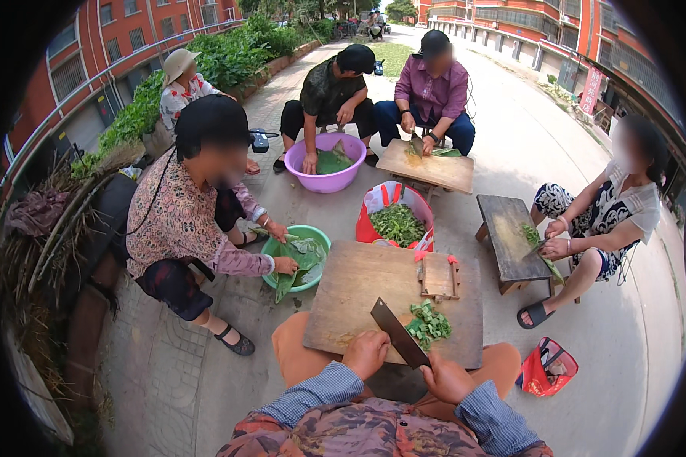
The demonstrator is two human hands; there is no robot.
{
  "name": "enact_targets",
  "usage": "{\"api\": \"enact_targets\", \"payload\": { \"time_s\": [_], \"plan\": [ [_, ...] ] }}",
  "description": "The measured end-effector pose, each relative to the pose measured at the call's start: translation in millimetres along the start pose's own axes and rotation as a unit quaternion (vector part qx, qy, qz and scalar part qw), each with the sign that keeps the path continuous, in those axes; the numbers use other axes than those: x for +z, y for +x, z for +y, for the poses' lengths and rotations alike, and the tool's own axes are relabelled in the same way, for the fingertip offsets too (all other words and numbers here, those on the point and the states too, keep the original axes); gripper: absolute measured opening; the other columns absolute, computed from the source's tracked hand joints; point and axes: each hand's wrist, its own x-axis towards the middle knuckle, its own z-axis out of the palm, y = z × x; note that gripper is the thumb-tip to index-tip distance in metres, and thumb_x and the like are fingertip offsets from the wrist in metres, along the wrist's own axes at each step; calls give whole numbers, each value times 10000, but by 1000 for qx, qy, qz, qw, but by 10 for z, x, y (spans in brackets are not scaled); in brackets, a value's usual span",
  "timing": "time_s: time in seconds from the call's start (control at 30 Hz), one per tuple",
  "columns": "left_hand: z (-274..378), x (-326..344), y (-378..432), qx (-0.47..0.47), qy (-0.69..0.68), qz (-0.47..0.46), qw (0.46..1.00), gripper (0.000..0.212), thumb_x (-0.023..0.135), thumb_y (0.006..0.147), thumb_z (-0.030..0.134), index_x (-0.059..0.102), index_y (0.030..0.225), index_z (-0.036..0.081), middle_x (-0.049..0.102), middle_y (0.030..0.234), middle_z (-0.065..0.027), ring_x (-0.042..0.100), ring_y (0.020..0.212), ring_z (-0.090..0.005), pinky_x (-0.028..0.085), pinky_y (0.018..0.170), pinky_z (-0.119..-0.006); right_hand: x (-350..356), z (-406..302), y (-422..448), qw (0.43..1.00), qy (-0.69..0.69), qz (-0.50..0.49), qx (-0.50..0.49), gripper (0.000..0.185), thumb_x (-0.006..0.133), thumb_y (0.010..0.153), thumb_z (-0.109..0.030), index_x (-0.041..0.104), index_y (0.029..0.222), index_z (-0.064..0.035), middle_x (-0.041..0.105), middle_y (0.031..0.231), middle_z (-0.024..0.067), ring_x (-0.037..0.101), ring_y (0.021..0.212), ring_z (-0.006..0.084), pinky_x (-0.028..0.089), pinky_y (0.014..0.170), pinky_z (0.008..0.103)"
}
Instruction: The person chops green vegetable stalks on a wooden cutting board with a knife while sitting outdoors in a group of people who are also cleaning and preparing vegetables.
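Note:
My right hand (449, 378) grips the handle end of a cleaver (400, 334), whose dark, broad blade slants up and to the left over the wooden board (354, 285). At the board's near edge, my left hand (367, 354) has its fingers curled beside the blade; whether they pinch anything is hidden. A small heap of cut green leaf pieces (429, 324) lies on the board just right of the blade. Behind the heap sits a small wooden frame (438, 277) with red bits at its far corners.
Beyond the board stands a red bag (367, 223) of chopped greens. A green basin (314, 280) and a purple basin (328, 181) hold large leaves handled by co-workers. Others cut at a low board (451, 171) and a bench (500, 225). A red bag (549, 368) lies right.

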Motion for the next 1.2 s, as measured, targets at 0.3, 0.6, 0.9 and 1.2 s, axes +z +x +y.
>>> {"api": "enact_targets", "payload": {
  "time_s": [0.3,0.6,0.9,1.2],
  "plan": [
    [-17,41,-20,4,7,-7,1000,81,694,864,91,685,939,63,680,899,-152,648,918,-369,527,832,-470,93,6,73,1000,-14,0,-9,314,572,1013,-269,479,1050,29,657,739,308,648,697,524,510,655,607],
    [5,49,-58,31,17,7,999,98,719,844,82,682,933,61,664,888,-139,633,900,-360,521,813,-463,83,-156,73,999,-21,-31,32,299,555,1016,-250,477,1045,37,667,751,292,668,714,502,528,665,590],
    [-16,70,-119,56,25,14,998,141,718,852,85,677,985,67,679,931,-140,637,915,-358,524,826,-459,476,0,505,997,32,68,-12,307,560,1023,-255,441,1060,26,658,742,310,653,695,525,522,633,602],
    [-55,0,-147,35,93,18,995,240,672,866,68,672,1106,82,691,1003,-145,626,961,-360,506,876,-464,250,165,88,999,26,21,41,339,527,1037,-303,469,1204,-14,686,906,299,665,856,510,517,761,588]
  ]
}}
